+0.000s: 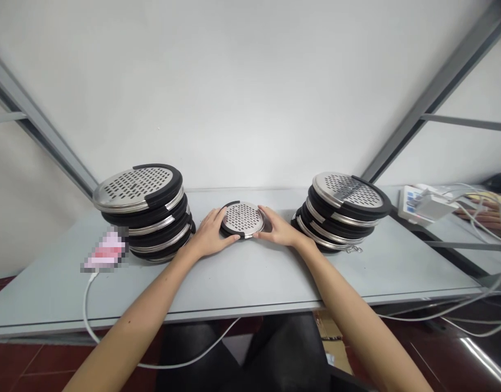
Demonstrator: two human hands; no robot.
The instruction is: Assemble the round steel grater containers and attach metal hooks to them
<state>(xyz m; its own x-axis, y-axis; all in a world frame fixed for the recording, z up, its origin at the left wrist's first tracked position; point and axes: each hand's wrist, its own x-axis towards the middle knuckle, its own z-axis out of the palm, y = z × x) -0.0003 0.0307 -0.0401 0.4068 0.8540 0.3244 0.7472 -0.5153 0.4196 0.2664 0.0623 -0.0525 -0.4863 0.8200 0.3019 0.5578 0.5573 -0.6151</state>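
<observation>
A round perforated metal disc (243,219) with a black edging along part of its rim lies low on the grey tabletop, between two stacks. My left hand (213,233) grips its left edge, thumb at the near side and fingers at the far side. On the opposite edge, my right hand (278,228) holds it in the same way, thumb and fingers curved round the rim. Similar, larger-looking discs form the left stack (160,218) and the right stack (340,215). Whether the middle disc is one piece or several layers, I cannot tell.
A pixelated pink item (105,251), with a white cable (86,305), is by the left stack. Grey metal frame posts (442,81) rise at both sides. At the right are a white power strip (414,206) and tangled cables. The table's front edge (250,313) crosses above my legs.
</observation>
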